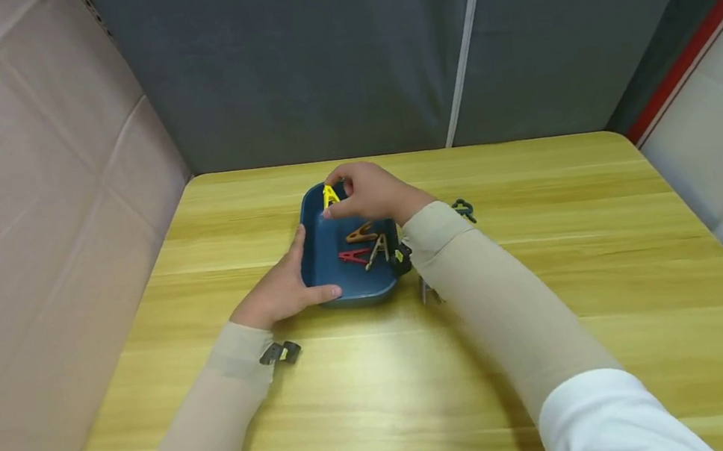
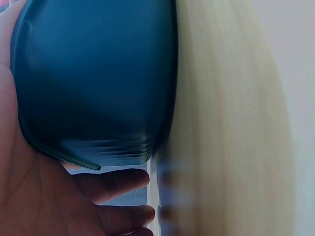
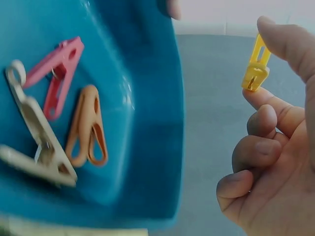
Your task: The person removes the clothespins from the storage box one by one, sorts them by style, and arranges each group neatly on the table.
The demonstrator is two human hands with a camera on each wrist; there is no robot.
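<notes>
A dark blue tray [image 1: 321, 260] stands on the wooden table [image 1: 546, 293]. In it lie an orange clothespin [image 1: 360, 234], a red one [image 1: 353, 256] and a beige one [image 1: 376, 251]. My left hand [image 1: 284, 289] grips the tray's near left side, thumb on the front wall; the left wrist view shows the tray's wall [image 2: 93, 78] against my palm [image 2: 29, 196]. My right hand [image 1: 367, 191] hovers over the tray's far end and pinches a yellow clothespin [image 1: 329, 195] between thumb and forefinger. In the right wrist view the yellow clothespin [image 3: 256, 66] hangs just beyond the tray's rim [image 3: 174, 113].
A dark green clothespin [image 1: 463, 208] lies on the table right of my right forearm. A dark clip [image 1: 399, 257] sits on the tray's right rim, and a grey one [image 1: 428, 292] lies under my forearm. Pink panels close the left, a grey curtain the back.
</notes>
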